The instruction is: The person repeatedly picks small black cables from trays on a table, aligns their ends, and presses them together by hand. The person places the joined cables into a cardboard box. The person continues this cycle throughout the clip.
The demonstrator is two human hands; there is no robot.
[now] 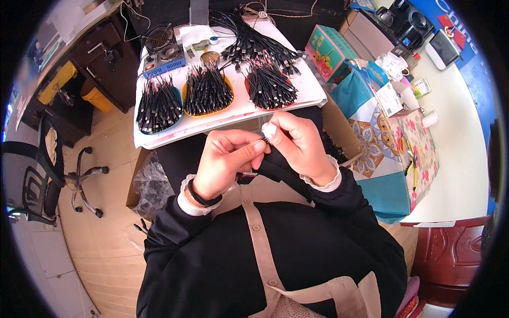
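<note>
Black sleeves (177, 228), white cuffs (197, 205), seemingly ruffled

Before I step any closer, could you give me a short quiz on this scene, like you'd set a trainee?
1. Multiple choice: three trays of black cables stand in a row. Which colour is the middle tray?
A) blue
B) yellow
C) red

2. True or false: the left hand and right hand are held close together.

3. Fill the gap: the small piece at the right hand's fingertips is ____ in colour.

Key: 1. B; 2. true; 3. white
</note>
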